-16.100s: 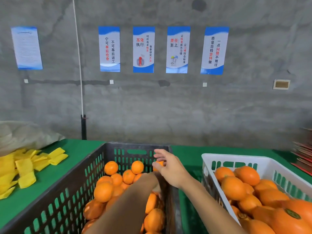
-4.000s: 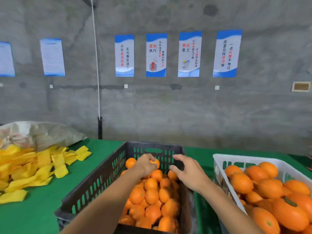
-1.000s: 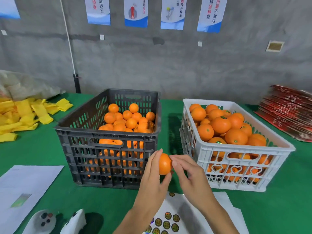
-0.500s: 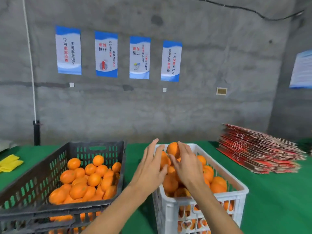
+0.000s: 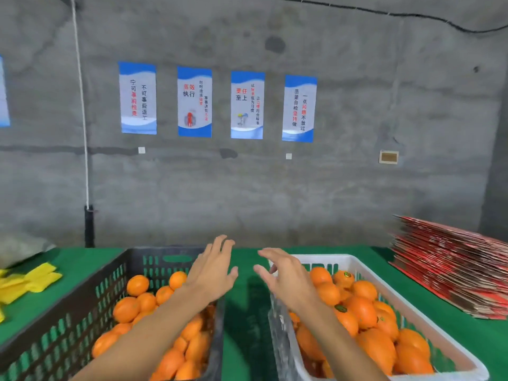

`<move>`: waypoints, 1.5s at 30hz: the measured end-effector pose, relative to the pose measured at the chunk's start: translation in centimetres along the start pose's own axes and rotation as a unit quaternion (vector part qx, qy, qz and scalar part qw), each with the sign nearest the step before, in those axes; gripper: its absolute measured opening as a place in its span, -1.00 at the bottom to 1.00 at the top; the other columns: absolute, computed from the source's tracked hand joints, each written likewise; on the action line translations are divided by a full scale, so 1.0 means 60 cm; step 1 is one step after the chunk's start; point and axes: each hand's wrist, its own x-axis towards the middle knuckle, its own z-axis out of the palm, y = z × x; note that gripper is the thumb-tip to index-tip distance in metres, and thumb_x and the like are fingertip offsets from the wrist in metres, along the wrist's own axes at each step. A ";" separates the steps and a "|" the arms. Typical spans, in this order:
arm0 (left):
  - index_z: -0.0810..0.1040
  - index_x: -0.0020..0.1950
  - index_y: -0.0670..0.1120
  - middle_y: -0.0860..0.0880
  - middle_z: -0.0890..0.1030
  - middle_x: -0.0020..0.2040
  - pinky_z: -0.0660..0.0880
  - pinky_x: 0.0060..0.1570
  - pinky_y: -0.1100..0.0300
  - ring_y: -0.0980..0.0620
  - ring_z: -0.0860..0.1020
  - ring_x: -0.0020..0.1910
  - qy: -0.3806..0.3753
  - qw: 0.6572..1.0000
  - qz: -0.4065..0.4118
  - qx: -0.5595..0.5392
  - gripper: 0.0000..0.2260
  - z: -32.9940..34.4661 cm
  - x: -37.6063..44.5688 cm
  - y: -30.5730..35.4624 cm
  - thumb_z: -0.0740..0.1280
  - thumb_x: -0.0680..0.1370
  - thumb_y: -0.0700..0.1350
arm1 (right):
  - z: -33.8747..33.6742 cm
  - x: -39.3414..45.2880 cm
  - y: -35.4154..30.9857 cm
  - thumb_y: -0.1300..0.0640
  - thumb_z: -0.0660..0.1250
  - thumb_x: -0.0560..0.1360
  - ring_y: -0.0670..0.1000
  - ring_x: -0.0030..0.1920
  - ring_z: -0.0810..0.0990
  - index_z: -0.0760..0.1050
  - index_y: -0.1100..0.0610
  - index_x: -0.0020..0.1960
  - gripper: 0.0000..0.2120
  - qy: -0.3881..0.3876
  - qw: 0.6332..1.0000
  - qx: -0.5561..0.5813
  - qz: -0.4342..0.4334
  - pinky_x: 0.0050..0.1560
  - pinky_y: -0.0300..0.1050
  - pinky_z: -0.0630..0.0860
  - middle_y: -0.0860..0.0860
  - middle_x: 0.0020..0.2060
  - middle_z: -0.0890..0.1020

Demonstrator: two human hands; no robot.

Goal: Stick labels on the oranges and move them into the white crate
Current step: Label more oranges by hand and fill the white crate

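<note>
Head view: left grip (image 5: 213,273) and right grip (image 5: 284,277) both spread, empty, oranges (image 5: 362,309) in white crate (image 5: 439,350) under right.

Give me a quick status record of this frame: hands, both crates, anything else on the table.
left hand: open, empty, above the dark crate's far right corner
right hand: open, empty, over the white crate's near left side
dark crate: holds oranges
white crate: piled with oranges, some showing green labels
table: green cover; yellow sheets left, red stack right
</note>
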 end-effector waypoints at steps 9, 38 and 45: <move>0.13 0.62 0.05 -0.11 0.24 0.56 0.41 0.36 -0.22 -0.26 0.31 0.49 -0.362 0.919 -0.148 0.049 -0.09 0.062 -0.006 -0.204 0.54 0.40 0.20 | 0.207 0.099 -0.130 -0.13 0.37 0.57 -0.07 0.32 0.53 0.47 -0.13 0.45 -0.55 -0.101 0.992 0.059 -0.056 0.24 -0.14 0.45 -0.16 0.38 0.53; 0.50 0.24 0.15 0.06 0.57 0.17 0.64 -0.02 0.00 0.05 0.63 0.03 0.109 0.905 -0.023 -0.411 -0.54 -0.124 -0.191 -0.069 0.49 0.37 -0.02 | 0.066 -0.071 -0.213 0.05 0.34 0.65 -0.21 0.36 0.50 0.58 -0.05 0.36 -0.71 0.059 0.932 0.340 -0.113 0.35 -0.23 0.44 -0.24 0.30 0.59; 0.44 0.42 0.04 0.08 0.44 0.37 0.66 -0.02 0.13 -0.02 0.50 0.35 0.200 0.885 0.047 -0.418 -0.41 -0.083 -0.331 0.043 0.53 0.43 -0.16 | 0.003 -0.241 -0.206 0.16 0.41 0.59 -0.08 0.41 0.51 0.59 0.00 0.34 -0.67 0.068 0.897 0.427 -0.090 0.38 -0.05 0.49 -0.19 0.34 0.59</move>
